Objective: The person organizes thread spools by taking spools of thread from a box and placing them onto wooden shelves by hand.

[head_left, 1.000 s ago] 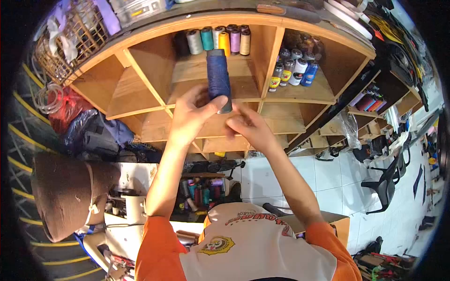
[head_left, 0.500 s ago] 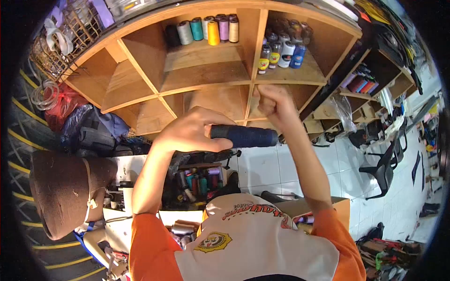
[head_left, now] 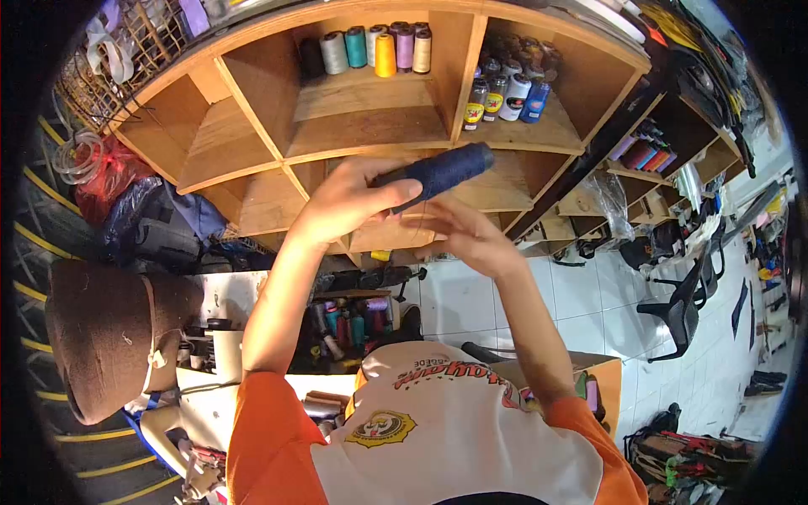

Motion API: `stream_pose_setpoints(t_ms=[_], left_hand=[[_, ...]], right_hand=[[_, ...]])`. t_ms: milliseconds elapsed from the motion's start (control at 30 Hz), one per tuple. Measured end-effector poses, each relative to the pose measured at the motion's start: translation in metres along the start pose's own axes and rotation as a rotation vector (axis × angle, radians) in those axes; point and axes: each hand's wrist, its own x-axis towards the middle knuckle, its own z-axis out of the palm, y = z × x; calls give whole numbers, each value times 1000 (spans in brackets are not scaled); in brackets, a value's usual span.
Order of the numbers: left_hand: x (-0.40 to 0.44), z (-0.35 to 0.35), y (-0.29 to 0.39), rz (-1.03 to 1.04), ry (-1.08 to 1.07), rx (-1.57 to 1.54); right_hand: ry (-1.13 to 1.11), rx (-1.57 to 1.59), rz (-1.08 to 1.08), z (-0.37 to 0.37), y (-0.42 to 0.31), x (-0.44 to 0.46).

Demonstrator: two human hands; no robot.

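Observation:
A navy-blue spool of thread (head_left: 446,174) is in my left hand (head_left: 353,198), which grips its near end with the thumb along the side. The spool tilts up to the right, in front of the shelf's lower compartments. My right hand (head_left: 475,238) is just below the spool, its fingers bent toward it and partly blurred. A thin dark strand of thread runs down from the spool to these fingers; the exact grip on it is hard to see.
A wooden shelf (head_left: 362,151) stands ahead, with several colored thread spools (head_left: 385,55) and several bottles (head_left: 515,98) in its upper compartments. More spools (head_left: 358,330) lie in a box below. A brown fabric roll (head_left: 101,337) is at left and a black chair (head_left: 677,316) at right.
The spool's far end has swung upward in my left hand, from nearly level to tilted. My right hand has come down and left, from above the spool's far end to beneath it.

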Motion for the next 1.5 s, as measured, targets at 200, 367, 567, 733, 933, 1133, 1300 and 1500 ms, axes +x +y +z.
stream_pose_setpoints(t_ms=[200, 367, 567, 733, 933, 1133, 1300, 1500], left_hand=[[-3, 0, -7, -19, -14, -140], [-6, -3, -3, 49, -280, 336], [-9, -6, 3, 310, -400, 538], [-4, 29, -11, 299, 383, 889], [9, 50, -8, 493, 704, 670], [13, 48, -21, 376, 557, 202], [6, 43, -35, 159, 94, -579], [9, 33, -60, 50, 38, -733]], right_hand=[[-31, 63, 36, -20, 20, -1], [-146, -612, -63, -49, -5, 15], [-225, -1111, 49, -25, -66, 30], [299, -1280, -319, 4, -53, 22], [351, -398, -103, -3, -34, 26], [194, -209, -143, -22, -29, 32], [149, -154, -362, -14, -23, 46], [115, -705, -294, -14, -29, 50]])
